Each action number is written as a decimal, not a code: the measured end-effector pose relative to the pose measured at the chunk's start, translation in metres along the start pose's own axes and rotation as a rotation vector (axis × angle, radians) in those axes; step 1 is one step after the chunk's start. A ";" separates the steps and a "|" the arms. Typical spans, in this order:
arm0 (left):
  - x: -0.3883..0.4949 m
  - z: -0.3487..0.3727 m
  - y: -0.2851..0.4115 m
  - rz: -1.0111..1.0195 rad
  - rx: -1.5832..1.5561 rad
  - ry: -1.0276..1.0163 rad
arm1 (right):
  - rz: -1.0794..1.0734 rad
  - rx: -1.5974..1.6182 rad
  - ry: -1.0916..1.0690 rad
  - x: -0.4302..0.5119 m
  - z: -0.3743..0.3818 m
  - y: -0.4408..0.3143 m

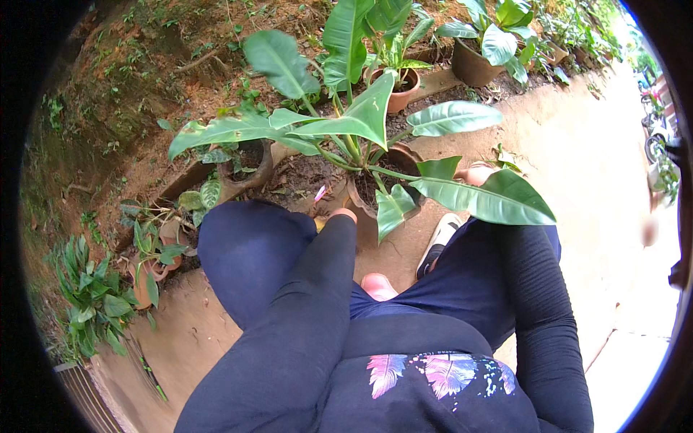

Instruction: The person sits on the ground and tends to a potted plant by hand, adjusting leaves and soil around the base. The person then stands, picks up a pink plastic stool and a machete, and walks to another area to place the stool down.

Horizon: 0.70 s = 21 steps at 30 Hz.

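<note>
Between my knees stands a terracotta pot (359,196) of dark soil, holding a large broad-leaved green plant (352,127). The leaves spread over much of the pot's rim. My left hand (344,213) is at the pot's near left side; only a sliver shows beyond the black sleeve, and its fingers are hidden. My right hand (478,174) is to the right of the pot, partly covered by a long leaf and the sleeve. A small leafy sprig (506,158) lies right beside it; whether the hand holds it is unclear. A small pink object (320,193) is just left of the pot.
A smaller terracotta pot (403,96) and a larger brown pot (470,64) stand behind. To the left are another planted pot (262,165), a tipped-looking terracotta pot (142,287) and leafy plants (97,303). An earth bank (135,108) rises behind. A slotted grate (86,398) is at lower left.
</note>
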<state>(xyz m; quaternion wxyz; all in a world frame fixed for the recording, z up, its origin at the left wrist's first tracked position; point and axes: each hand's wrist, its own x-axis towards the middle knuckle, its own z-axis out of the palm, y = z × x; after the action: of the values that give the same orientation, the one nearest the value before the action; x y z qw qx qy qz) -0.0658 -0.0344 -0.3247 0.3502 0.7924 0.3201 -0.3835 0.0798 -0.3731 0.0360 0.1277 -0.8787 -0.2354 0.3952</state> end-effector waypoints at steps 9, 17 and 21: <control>-0.074 -0.044 0.059 0.188 -0.398 0.519 | -0.029 -0.107 0.058 -0.066 0.022 -0.057; -0.079 -0.046 0.072 0.093 -0.423 0.556 | -0.077 -0.175 0.227 -0.087 0.112 -0.098; -0.081 -0.042 0.059 0.093 -0.443 0.587 | -0.126 -0.111 0.331 -0.080 0.110 -0.093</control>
<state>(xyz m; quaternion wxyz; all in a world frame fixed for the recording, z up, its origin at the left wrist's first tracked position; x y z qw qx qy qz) -0.0443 -0.0527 -0.2191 0.4236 0.7873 0.4458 -0.0450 -0.0790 -0.3302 0.0531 0.1402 -0.9210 -0.2871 0.2230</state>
